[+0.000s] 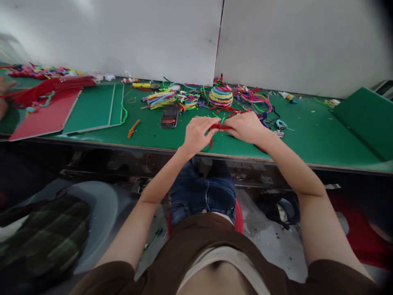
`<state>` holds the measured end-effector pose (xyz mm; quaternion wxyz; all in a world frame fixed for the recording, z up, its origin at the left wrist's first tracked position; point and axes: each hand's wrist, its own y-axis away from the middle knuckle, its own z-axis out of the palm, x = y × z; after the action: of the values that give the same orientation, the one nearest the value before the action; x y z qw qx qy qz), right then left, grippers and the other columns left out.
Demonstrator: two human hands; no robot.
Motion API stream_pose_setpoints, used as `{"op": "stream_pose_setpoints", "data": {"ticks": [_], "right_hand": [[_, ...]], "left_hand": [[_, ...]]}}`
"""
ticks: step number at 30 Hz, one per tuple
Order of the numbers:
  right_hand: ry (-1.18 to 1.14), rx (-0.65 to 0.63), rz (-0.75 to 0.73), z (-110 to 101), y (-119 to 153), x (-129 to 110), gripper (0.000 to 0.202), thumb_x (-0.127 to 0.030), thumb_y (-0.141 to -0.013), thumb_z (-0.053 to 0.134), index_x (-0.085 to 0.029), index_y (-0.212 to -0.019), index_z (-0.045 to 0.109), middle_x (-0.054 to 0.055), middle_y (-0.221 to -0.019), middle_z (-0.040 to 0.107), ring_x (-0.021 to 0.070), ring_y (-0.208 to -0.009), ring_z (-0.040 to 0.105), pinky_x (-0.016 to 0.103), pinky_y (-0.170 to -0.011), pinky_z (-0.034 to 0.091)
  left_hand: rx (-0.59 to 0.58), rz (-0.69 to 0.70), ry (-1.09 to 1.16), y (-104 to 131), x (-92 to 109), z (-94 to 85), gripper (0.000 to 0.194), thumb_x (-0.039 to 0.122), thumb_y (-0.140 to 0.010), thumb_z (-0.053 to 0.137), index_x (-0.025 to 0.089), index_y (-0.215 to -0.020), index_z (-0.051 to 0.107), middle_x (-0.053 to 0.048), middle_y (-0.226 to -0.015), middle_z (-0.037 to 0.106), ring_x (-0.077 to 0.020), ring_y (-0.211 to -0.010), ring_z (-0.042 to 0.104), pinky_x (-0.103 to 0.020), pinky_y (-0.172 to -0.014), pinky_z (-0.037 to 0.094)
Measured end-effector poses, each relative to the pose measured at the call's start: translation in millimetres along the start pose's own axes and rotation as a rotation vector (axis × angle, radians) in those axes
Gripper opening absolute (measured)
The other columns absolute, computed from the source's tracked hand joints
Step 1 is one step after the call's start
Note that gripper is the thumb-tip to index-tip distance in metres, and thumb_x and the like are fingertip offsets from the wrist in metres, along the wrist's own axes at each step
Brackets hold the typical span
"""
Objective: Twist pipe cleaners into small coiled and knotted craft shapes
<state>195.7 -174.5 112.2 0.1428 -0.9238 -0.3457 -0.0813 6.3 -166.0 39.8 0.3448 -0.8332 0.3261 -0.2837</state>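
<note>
Over the front part of the green tabletop (147,141), my left hand (199,132) and my right hand (247,126) meet, fingertips almost together. Both pinch a fuzzy red pipe cleaner (224,127) that spans the small gap between them. A bit of bright green pipe cleaner (222,120) sticks up at the same spot; how it joins the red is hidden by my fingers. One red end hangs below my left fingers. Just behind my hands is a ball wrapped in rainbow stripes (220,96), with red pipe cleaners lying before it.
Left of my hands lie a phone (169,115), an orange twisted piece (133,128) and bundled colored pipe cleaners (161,98). Blue-handled pliers (280,124) lie to the right. Green boards (92,107) flank both sides; another person's hand (3,95) shows far left. White panels (123,37) stand behind.
</note>
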Motion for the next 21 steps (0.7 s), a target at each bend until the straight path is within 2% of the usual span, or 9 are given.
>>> {"op": "stream_pose_setpoints", "data": {"ticks": [4, 9, 15, 21], "right_hand": [[-0.001, 0.017, -0.013, -3, 4, -1, 0.031, -0.034, -0.091, 0.039, -0.019, -0.089, 0.067, 0.006, -0.083, 0.070, 0.0183, -0.076, 0.058, 0.028, -0.058, 0.023], [0.008, 0.014, -0.006, -11, 6, -4, 0.029, -0.032, -0.089, 0.040, -0.018, -0.087, 0.066, 0.007, -0.084, 0.070, 0.0182, -0.073, 0.057, 0.028, -0.056, 0.021], [0.045, 0.018, -0.018, -13, 5, -7, 0.024, -0.027, -0.086, 0.043, -0.017, -0.080, 0.065, 0.007, -0.077, 0.067, 0.0184, -0.071, 0.054, 0.030, -0.056, 0.022], [0.077, 0.017, -0.026, -10, 5, -8, 0.024, -0.028, -0.087, 0.045, -0.018, -0.078, 0.065, 0.007, -0.075, 0.066, 0.0185, -0.071, 0.054, 0.030, -0.056, 0.021]], "left_hand": [[0.019, 0.001, 0.017, -1, 3, 0.4, 0.021, 0.032, -0.089, 0.053, 0.022, -0.101, 0.066, -0.005, -0.098, 0.071, -0.0183, -0.097, 0.062, -0.034, -0.084, 0.042], [0.004, 0.029, -0.039, -3, 7, -3.2, 0.021, 0.031, -0.090, 0.051, 0.023, -0.102, 0.066, -0.005, -0.097, 0.070, -0.0184, -0.091, 0.062, -0.035, -0.081, 0.039], [-0.087, 0.045, -0.170, -7, 14, -10.2, 0.018, 0.027, -0.088, 0.052, 0.021, -0.102, 0.062, -0.005, -0.095, 0.068, -0.0204, -0.089, 0.060, -0.036, -0.080, 0.036], [-0.202, 0.002, -0.126, -10, 13, -10.4, 0.012, 0.024, -0.087, 0.054, 0.019, -0.097, 0.059, -0.005, -0.093, 0.066, -0.0207, -0.089, 0.059, -0.034, -0.079, 0.038]]}}
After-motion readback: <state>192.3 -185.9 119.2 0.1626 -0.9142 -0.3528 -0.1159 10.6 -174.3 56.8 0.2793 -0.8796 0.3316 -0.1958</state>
